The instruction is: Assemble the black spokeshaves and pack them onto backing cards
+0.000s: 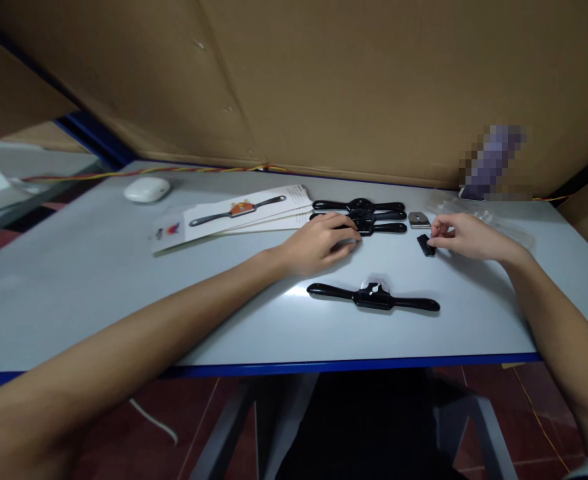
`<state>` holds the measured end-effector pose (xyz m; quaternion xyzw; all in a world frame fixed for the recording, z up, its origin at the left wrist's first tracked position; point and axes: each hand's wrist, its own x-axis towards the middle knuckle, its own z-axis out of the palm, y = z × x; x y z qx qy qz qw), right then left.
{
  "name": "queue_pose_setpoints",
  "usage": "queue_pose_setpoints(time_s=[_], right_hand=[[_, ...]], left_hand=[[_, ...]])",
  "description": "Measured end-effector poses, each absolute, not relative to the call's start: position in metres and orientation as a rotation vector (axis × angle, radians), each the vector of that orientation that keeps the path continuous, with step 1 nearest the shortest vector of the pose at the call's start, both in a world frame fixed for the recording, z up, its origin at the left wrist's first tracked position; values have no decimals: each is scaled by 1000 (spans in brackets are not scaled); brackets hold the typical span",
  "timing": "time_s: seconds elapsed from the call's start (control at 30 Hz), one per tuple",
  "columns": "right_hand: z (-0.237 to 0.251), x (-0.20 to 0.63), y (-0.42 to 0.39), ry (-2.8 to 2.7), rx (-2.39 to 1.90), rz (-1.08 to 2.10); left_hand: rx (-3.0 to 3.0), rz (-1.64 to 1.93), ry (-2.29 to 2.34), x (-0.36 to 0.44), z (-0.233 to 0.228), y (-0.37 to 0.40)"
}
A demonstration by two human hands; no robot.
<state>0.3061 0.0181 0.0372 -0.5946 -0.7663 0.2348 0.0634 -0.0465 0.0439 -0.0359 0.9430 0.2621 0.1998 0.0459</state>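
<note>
Several black spokeshaves (387,228) lie side by side toward the back of the table. My left hand (319,243) is over their left part, fingers bent and thumb tip close to the index finger; it hides some handles, and what the fingertips hold, if anything, is hidden. My right hand (467,237) pinches the edge of a small black plate (425,245), which is low on the table. Just behind that plate lies a metal blade (418,219). Closer to me, a separate spokeshave (374,297) with a silvery wing screw lies crosswise, a clear round piece behind its middle.
Printed cards (244,212) picturing a spokeshave lie left of the tools. A white rounded case (147,190) sits at the back left. Clear plastic bags (509,230) lie behind my right hand, near a pixelated purple item (494,163). Cardboard (324,87) walls the back.
</note>
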Motion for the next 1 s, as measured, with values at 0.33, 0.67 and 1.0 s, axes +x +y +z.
queue_pose_setpoints(time_s=[0.33,0.67,1.0], right_hand=[[30,310,20,-2364,-1696,752],[10,303,23,-2312,-1416,110],[-8,319,36,-2490,-1438,156]], left_hand=[[2850,644,801,-46,-38,45],[2864,621,805,-46,-36,44],[2857,658,774,-46,-36,44]])
